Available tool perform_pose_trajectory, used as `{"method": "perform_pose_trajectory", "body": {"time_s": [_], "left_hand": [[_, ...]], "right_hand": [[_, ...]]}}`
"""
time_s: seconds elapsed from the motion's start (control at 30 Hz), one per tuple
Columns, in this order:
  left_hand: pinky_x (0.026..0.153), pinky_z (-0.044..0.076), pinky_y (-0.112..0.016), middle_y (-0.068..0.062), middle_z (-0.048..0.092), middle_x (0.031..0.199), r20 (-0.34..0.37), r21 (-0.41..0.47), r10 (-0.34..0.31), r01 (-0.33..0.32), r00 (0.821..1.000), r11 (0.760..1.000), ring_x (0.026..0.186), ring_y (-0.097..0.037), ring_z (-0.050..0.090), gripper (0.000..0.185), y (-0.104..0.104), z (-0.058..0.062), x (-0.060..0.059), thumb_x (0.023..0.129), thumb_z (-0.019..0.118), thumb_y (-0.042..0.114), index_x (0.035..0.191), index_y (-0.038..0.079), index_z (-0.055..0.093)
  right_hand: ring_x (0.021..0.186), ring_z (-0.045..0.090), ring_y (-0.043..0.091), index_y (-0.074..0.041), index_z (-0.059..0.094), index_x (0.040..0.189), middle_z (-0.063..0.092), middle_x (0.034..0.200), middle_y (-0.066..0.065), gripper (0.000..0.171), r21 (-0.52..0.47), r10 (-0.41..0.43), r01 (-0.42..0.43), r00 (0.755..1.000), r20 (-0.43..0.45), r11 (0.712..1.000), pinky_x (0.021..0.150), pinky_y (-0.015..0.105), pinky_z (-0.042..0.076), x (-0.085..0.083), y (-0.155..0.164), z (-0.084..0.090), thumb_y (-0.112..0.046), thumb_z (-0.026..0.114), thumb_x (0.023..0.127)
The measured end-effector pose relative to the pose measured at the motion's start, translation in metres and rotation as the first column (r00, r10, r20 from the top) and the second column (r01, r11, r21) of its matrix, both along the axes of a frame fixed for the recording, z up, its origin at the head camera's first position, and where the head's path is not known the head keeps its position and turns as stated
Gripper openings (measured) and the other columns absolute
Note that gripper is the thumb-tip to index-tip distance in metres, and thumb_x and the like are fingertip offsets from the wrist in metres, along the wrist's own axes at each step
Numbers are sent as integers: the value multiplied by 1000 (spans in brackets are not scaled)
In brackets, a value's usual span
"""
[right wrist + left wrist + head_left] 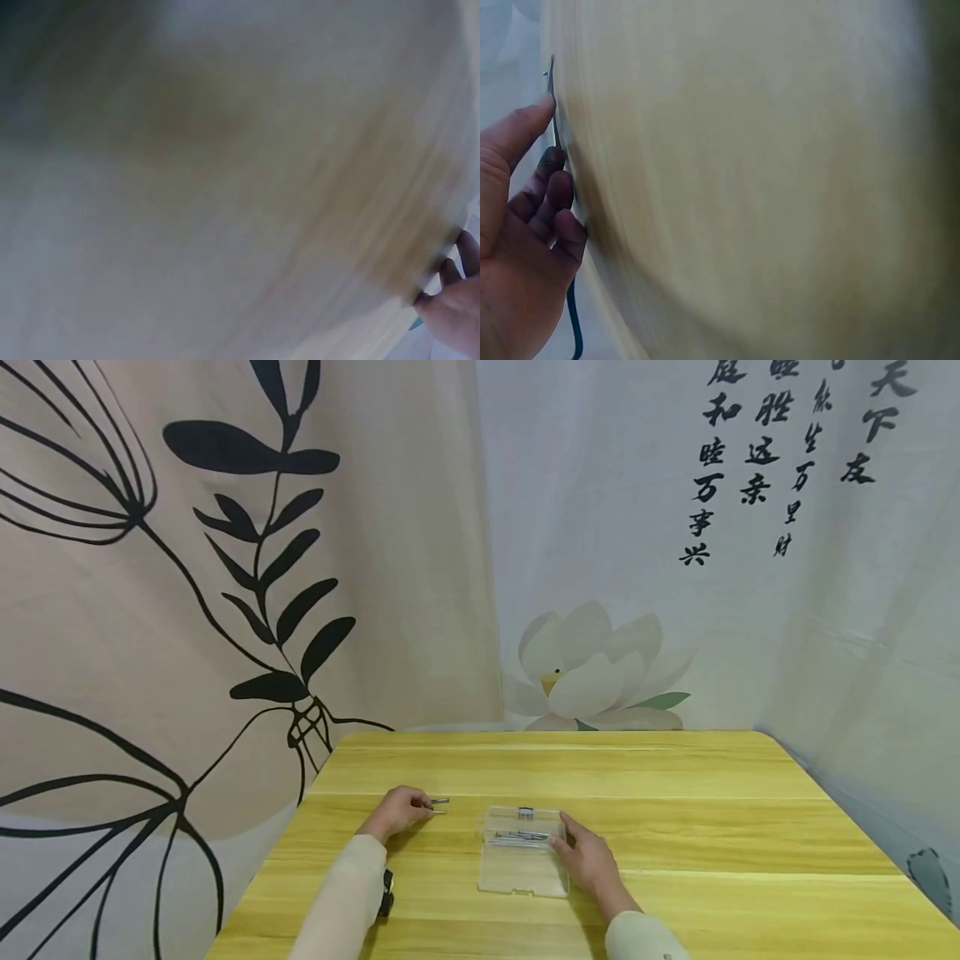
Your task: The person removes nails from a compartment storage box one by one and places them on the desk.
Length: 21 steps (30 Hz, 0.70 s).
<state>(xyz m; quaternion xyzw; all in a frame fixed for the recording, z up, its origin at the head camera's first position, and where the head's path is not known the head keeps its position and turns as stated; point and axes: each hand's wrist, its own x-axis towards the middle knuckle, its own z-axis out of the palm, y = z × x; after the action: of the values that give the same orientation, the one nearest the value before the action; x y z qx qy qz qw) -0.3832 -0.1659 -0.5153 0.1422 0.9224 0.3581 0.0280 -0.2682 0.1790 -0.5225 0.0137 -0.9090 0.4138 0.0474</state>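
- The left hand (397, 811) rests on the yellow wooden table (675, 827), its fingers curled round two thin grey metal rods (439, 806) that stick out to the right of the fingertips, lying side by side just above the tabletop.
- In the left wrist view the thumb and curled fingers (551, 199) pinch one slim rod (553, 112) against the blurred table edge (the second rod cannot be made out there).
- The right hand (588, 858) lies against the right side of a clear, flat, rectangular plastic case (521, 860), thumb touching its right edge; whether the fingers grip it or only rest there, I cannot tell.
- The case sits flat near the middle of the table, between the two hands, well apart from the left one.
- Inside its far half lies a bundle of more thin grey metal rods (519, 837), and a small dark clasp (525, 812) sits on its far edge.
- The right wrist view is mostly blur; only a few fingertips (454, 274) show at the lower right.
- Both forearms wear pale cream sleeves (341, 893).
- Printed fabric hangs behind the table: black leaf outlines on the left, a pale lotus flower (585, 672) and black calligraphy on the right.
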Motion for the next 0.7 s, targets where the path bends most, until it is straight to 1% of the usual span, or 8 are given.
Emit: {"method": "perform_pose_trajectory", "body": {"time_s": [0.07, 0.2, 0.3, 0.53, 0.6, 0.7], "left_hand": [[74, 49, -37, 0, 66, 87, -14, -11, 17, -17, 1000, 1000, 81, -16, 58, 2, -2, -2, -1, 89, 74, 8, 90, 6, 75], [75, 49, -37, 1, 65, 87, -44, -29, 62, -64, 997, 998, 81, -16, 58, 4, -8, -5, -3, 87, 76, 6, 90, 9, 75], [74, 49, -39, -1, 65, 87, -67, -39, 76, -79, 995, 996, 80, -17, 57, 3, -13, -5, -3, 87, 76, 7, 90, 7, 74], [73, 49, -38, -1, 65, 85, -54, -54, 81, -83, 995, 995, 78, -16, 57, 4, -15, -3, -1, 88, 75, 8, 91, 5, 75], [72, 48, -38, -1, 65, 84, -52, -61, 87, -90, 995, 994, 77, -16, 56, 4, -14, -3, -1, 89, 75, 8, 91, 5, 75], [71, 48, -37, -2, 65, 84, -51, -68, 99, -103, 994, 992, 77, -17, 56, 3, -14, -3, -2, 90, 73, 7, 91, 5, 75]], "right_hand": [[130, 43, 51, -2, 45, 147, 54, 137, 27, 55, 2, 0, 0, 1000, -2, 1000, 104, 63, 33, 0, 0, 0, -29, 58, 102], [130, 43, 51, -1, 45, 147, 53, 137, 27, 54, 1, 0, 0, 1000, -8, 1000, 104, 63, 33, 0, -1, 2, -28, 58, 102], [130, 43, 51, 0, 44, 147, 54, 137, 27, 55, -2, 0, 0, 1000, -6, 1000, 105, 63, 32, 0, 0, 3, -28, 58, 102], [131, 41, 51, -2, 44, 148, 52, 139, 26, 55, 7, -5, 5, 1000, 4, 1000, 107, 66, 25, 0, 0, 2, -28, 58, 102], [131, 40, 51, -2, 44, 148, 51, 140, 26, 55, 6, -6, 6, 1000, 9, 1000, 107, 66, 25, -1, -1, 1, -28, 58, 102], [131, 41, 52, -2, 44, 147, 51, 140, 27, 54, 2, -3, 3, 1000, 3, 1000, 105, 65, 29, -1, -1, 0, -28, 58, 102]]}}
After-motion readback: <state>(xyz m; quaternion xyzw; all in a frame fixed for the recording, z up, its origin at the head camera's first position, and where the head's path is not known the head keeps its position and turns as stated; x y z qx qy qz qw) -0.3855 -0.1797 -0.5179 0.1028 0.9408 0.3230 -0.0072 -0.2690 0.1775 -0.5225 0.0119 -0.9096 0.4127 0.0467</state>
